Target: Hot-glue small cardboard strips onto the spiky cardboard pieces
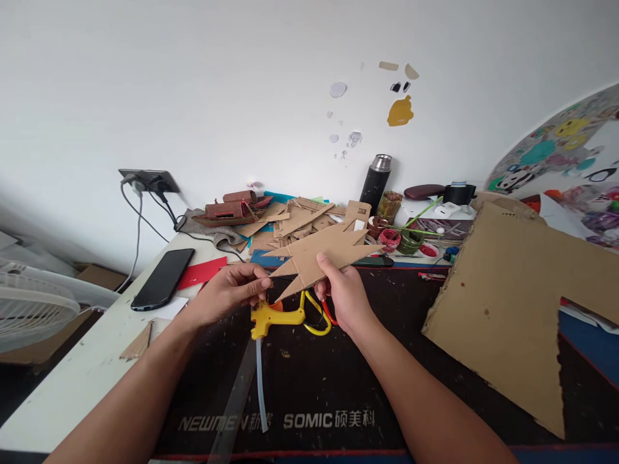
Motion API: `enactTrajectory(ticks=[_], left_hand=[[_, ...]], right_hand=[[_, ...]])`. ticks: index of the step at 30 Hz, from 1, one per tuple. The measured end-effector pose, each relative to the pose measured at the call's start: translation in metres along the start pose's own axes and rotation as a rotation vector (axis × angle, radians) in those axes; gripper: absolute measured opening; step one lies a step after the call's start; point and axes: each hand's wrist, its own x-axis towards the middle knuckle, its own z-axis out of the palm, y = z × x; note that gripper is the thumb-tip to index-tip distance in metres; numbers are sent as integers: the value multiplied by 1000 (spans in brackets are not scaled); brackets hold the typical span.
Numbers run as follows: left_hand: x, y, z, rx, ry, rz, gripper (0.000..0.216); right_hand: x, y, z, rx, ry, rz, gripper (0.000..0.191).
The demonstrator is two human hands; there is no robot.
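Note:
A flat, spiky brown cardboard cutout (309, 254) is held up over the dark desk mat. My right hand (345, 290) grips its lower right part, thumb on the upper face and fingers underneath. At its left side, my left hand (242, 287) has thumb and forefinger closed at the tip of one point. Just below the hands lies a yellow glue gun (275, 317) with a long clear glue stick (262, 386) sticking out. Partly covered by my right hand are scissors with yellow and red handles (316, 328). A clear ruler (236, 399) lies under the glue stick.
A large cardboard sheet (498, 309) covers the right side. Cardboard scraps (300, 219), a model boat (232, 211), paint jars (389, 240) and a black thermos (376, 183) stand along the back. At left are a phone (163, 278) and a white fan (36, 309).

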Motion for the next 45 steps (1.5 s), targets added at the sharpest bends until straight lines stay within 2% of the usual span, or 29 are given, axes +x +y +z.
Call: enactTrajectory(ticks=[10,17,20,24,27,31,34,36,37,39,42,45], left_hand=[[-1,-2,-2,-20,24,25,41],[-1,-7,-11,-27,38,54,37],[1,-7,-14,-100,115,78,37],[7,-4,-20,-201,285,132,38],[11,-2,-24,-186,375,166,48],[12,-4,-31,10,483,164,56],[12,-12,-35,421,556,143,50],[14,-19,-37,673,563,154,40],[15,-23,-38,744,553,188,35],[17,-28,-37,815,552,354,35],[17,-29,-30,873,524,603,59],[13,-25,-18,939,487,739,74]], right_hand=[[-1,-1,0,14,-11,-7,53],[2,1,-2,8,9,-19,50],[6,3,-5,-15,35,-29,54],[8,5,-6,-3,41,-30,53],[8,4,-5,2,46,-22,53],[7,5,-5,0,43,-11,54],[9,8,-5,-15,45,5,55],[10,9,-6,-16,55,14,57],[11,9,-6,-12,59,14,57],[13,9,-7,2,59,9,58],[13,8,-8,14,55,16,59],[11,8,-7,17,26,57,59]])
